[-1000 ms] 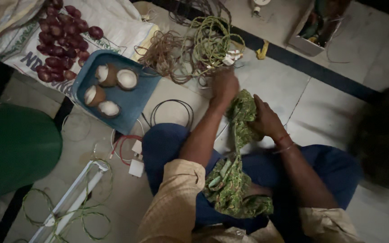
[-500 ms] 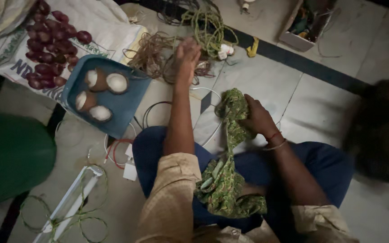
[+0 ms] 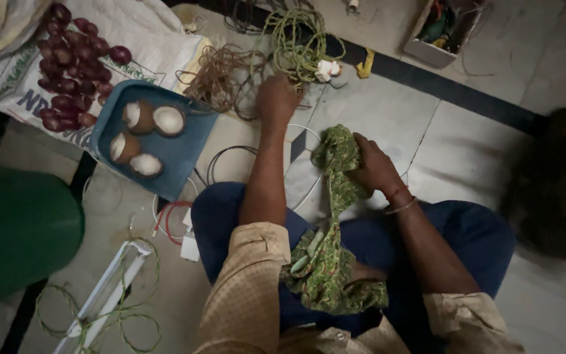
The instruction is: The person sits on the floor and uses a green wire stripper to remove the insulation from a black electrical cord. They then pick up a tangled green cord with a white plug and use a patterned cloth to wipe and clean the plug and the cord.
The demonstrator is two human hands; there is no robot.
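Left hand [image 3: 278, 98] reaches out, fingers curled onto tangled brown wire [image 3: 221, 77]; right hand [image 3: 371, 164] clenches green patterned cloth [image 3: 332, 223], keeping it off the floor.

blue tray [image 3: 185, 154] of halved coconuts [image 3: 168, 120], red onions [image 3: 73, 72] on sack, green tub [image 3: 18, 236], tube light [image 3: 103, 295]

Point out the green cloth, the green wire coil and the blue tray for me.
green cloth [image 3: 337, 154]: head view, on the bunched upper end beside the right hand.
green wire coil [image 3: 296, 39]: head view, on the tangled loops near its middle.
blue tray [image 3: 185, 154]: head view, on bare floor of the tray right of the coconut halves.
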